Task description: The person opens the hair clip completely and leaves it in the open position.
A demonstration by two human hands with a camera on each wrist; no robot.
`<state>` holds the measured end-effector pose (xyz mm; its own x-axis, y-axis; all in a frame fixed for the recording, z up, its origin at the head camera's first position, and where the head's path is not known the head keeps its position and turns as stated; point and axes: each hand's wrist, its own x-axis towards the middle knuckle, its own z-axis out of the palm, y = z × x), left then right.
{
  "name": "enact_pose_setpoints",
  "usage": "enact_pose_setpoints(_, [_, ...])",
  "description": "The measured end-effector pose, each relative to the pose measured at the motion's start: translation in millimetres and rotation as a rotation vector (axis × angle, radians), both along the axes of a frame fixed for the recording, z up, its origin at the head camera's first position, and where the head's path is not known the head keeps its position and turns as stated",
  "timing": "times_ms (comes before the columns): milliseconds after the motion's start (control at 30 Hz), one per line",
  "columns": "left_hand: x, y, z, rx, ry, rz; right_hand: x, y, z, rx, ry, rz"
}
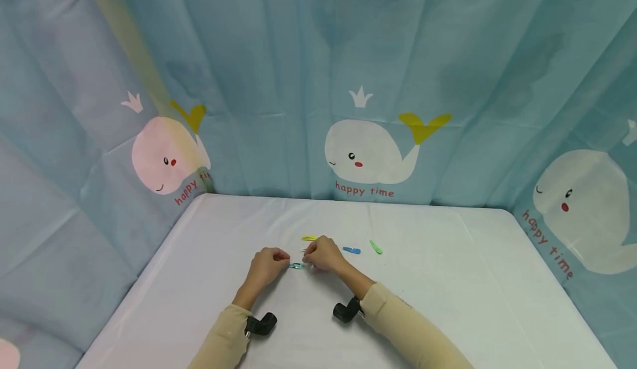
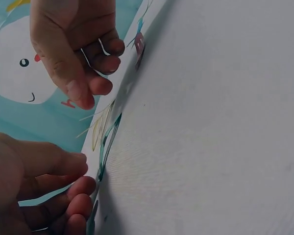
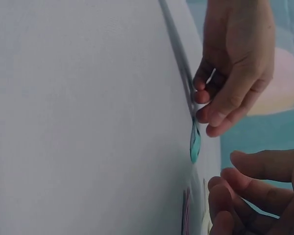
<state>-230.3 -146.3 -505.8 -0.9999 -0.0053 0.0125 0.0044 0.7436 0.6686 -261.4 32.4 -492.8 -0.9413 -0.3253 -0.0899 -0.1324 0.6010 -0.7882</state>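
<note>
Loosely curled, left hand [image 1: 267, 264] and right hand [image 1: 324, 254] flank teal clip [image 1: 296, 266], yellow clip [image 1: 308, 238] beyond.

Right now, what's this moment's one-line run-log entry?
left hand: at end of teal snap hair clip, contact unclear | right hand: apart from clip | blue snap clip, green snap clip: right of both hands

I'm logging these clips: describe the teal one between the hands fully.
The teal clip is slim, tapering and slightly shiny, with narrow strips and a gap between; its material is unclear. It appears to lie on the white table, running lengthwise between the left hand and right hand. One end sits close to the left hand; contact is unclear.
</note>
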Motion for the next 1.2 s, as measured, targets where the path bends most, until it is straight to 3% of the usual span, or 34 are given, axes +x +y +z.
enact_pose_setpoints(200, [0.7, -1.3, 5.6, -0.034, -0.009, -0.026, 1.9, -9, -1.4, 0.045, 0.014, 0.014])
enact_pose_setpoints(567, [-0.1, 3.7, -0.5, -0.081, -0.001, -0.039, 5.0, -20, -6.6, 0.185, 0.079, 0.006])
enact_pose_setpoints(1200, [4.8, 6.7, -1.6, -0.033, 0.014, -0.068, 8.2, -13, -2.1, 0.153, 0.047, 0.021])
